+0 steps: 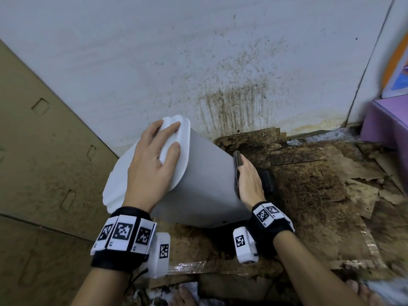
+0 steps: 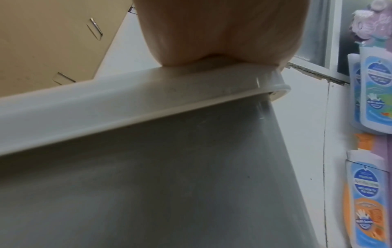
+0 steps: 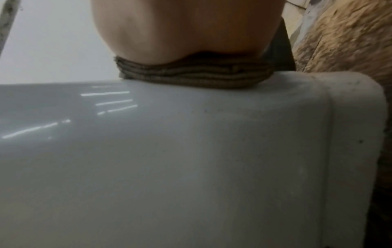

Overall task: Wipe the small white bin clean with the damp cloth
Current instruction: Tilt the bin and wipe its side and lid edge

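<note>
1. Against a stained white wall (image 1: 132,62), on a floor covered with dirty, torn cardboard (image 1: 309,177), stands a small white bin (image 1: 205,180), tilted so its lid end leans up and to the left while its base end stays low, near the person.
2. On the bin's white lid (image 1: 176,151) lies the left hand (image 1: 154,160), palm down, fingers spread wide and fairly straight, holding nothing and steadying the bin. The left wrist view shows the heel of this hand (image 2: 212,33) resting on the lid's rim (image 2: 127,104).
3. Flat against the bin's right side is the right hand (image 1: 249,180), fingers straight and together, pressing a folded dark cloth (image 1: 237,164) onto the grey wall of the bin.
4. From the right wrist view, the cloth (image 3: 195,75) appears as a stack of brownish folded layers squeezed between the palm (image 3: 186,30) and the bin's smooth surface (image 3: 169,151).
5. Both wrists wear black bands carrying white blocks printed with black-and-white square markers.
6. At far left a large brown cardboard box (image 1: 39,140) leans beside the bin.
7. At far right sits a purple object (image 1: 386,122); what it is cannot be told.
8. Further right, the left wrist view shows blue and orange soap packets (image 2: 373,94) hanging.
</note>
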{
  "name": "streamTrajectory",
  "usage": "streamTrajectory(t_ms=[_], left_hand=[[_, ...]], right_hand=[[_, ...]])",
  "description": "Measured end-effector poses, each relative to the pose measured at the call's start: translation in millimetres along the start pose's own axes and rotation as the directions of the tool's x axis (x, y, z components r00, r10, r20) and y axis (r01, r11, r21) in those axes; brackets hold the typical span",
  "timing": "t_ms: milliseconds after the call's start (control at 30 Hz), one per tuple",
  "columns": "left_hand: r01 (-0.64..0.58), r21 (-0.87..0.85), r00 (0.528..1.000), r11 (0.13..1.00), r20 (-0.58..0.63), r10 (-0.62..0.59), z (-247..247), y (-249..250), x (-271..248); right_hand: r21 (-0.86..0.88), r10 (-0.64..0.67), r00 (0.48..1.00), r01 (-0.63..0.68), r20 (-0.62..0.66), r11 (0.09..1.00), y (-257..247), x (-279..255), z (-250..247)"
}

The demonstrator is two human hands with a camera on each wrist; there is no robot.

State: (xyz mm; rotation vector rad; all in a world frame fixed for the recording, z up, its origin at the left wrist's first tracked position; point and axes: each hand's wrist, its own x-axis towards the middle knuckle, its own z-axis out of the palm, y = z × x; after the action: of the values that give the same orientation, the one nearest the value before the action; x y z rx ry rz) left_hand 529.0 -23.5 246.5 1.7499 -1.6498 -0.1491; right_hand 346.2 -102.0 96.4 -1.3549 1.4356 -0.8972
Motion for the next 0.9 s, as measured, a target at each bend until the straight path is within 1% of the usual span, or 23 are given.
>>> streamTrajectory(t_ms=[67, 200, 333, 400, 500, 567, 633, 667, 700, 733, 767, 800, 900], left_hand=[[0.0, 0.002, 1.0, 1.0, -0.006, 0.0, 1, 1, 0], [0.003, 0.024, 1.0, 1.0, -0.019, -0.002, 3, 2, -1], [0.002, 0.046, 1.0, 0.999, -0.018, -0.001, 5, 4, 0], [-0.001, 0.055, 1.0, 0.998, -0.013, 0.002, 8, 5, 0], [-0.009, 0.055, 1.0, 0.998, -0.004, 0.009, 11, 7, 1], [-0.016, 0.054, 1.0, 0.998, -0.002, 0.016, 11, 6, 2], [-0.015, 0.048, 1.0, 0.999, 0.0, 0.015, 9, 4, 2], [-0.014, 0.045, 1.0, 0.999, 0.002, 0.014, 8, 3, 2], [-0.012, 0.041, 1.0, 0.999, 0.002, 0.012, 7, 2, 2], [-0.011, 0.037, 1.0, 0.999, 0.0, 0.011, 6, 1, 2], [-0.01, 0.033, 1.0, 0.999, -0.002, 0.01, 6, 1, 2], [-0.009, 0.028, 1.0, 1.0, -0.005, 0.009, 6, 0, 2], [-0.002, 0.017, 1.0, 1.0, -0.021, 0.002, 5, -1, 2]], right_hand=[[0.023, 0.021, 1.0, -0.021, -0.018, 1.0, -1, -1, -1], [0.126, 0.114, 0.99, -0.103, -0.082, 0.987, -11, -5, 1], [0.2, 0.115, 0.985, -0.088, -0.126, 0.976, -33, -9, 11], [0.262, 0.066, 0.99, -0.031, -0.125, 0.964, -53, -12, 21], [0.426, -0.095, 0.994, 0.107, -0.049, 0.898, -93, -22, 38], [0.455, -0.198, 0.98, 0.173, 0.006, 0.874, -112, -30, 42], [0.355, -0.268, 0.963, 0.237, 0.038, 0.904, -114, -38, 40], [0.271, -0.319, 0.947, 0.297, 0.042, 0.916, -111, -41, 38], [0.174, -0.39, 0.92, 0.379, 0.037, 0.909, -105, -44, 36], [0.087, -0.466, 0.885, 0.462, 0.023, 0.882, -97, -45, 35], [0.027, -0.518, 0.855, 0.518, 0.004, 0.855, -88, -44, 36], [-0.004, -0.534, 0.845, 0.534, -0.016, 0.845, -78, -42, 38], [-0.038, -0.508, 0.853, 0.508, -0.121, 0.861, -50, -42, 41]])
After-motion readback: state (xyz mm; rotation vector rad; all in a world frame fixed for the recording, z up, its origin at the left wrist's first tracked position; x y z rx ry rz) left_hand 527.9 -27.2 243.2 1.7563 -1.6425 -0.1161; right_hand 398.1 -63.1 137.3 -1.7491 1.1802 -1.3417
